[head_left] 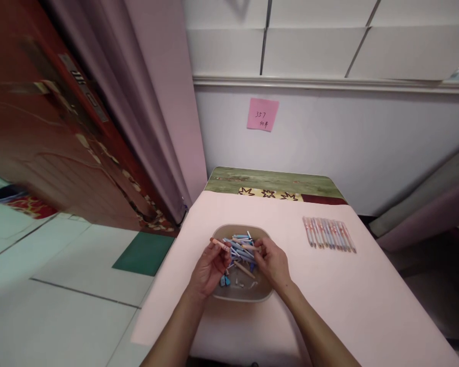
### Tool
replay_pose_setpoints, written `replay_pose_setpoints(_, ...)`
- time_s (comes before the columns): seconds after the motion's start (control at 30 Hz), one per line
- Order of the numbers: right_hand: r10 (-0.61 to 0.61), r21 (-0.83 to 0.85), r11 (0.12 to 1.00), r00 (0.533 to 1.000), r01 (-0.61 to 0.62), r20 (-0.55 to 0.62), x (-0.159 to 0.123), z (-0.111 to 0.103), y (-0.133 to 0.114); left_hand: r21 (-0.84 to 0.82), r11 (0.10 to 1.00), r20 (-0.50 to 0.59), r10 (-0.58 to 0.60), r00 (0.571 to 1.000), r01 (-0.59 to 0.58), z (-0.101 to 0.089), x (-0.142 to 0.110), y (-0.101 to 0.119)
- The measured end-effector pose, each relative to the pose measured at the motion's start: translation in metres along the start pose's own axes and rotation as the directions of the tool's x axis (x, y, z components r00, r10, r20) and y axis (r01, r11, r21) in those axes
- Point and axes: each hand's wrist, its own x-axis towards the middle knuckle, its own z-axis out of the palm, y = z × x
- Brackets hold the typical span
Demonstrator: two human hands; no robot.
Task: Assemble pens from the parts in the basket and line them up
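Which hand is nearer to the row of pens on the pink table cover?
Right. The right hand is at the right side of the bin, apart from the row of pens. The left hand is farther off, at the bin's left side.

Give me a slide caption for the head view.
Left hand holding an orange piece, right hand over a tub of loose pen parts, a row of pens nearby.

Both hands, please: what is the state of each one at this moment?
Left hand: closed, holding an orange-ended piece over the container.
Right hand: closed, apparently pinching a pale peach piece.
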Motion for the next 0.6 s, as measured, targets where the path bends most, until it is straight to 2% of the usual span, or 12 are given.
replay_pose_setpoints(0.13,-0.004,-0.017,1.0,1.0,0.004,0.002,0.001,-0.0003,-0.0002,-0.03,1.0,0.005,0.008,1.0,-0.008,0.0009,0.0002,0.0009)
replay_pose_setpoints(0.33,-0.019,-0.011,1.0,1.0,0.019,0.012,0.0012,-0.003,-0.0043,-0.128,0.991,0.074,0.035,0.997,-0.026,0.0051,-0.0007,0.0047)
replay_pose_setpoints(0.6,0.013,0.022,1.0,1.0,-0.014,0.02,0.0013,-0.0068,-0.0071,-0.134,0.991,0.073,0.033,0.997,-0.023,0.0052,0.0016,0.0054)
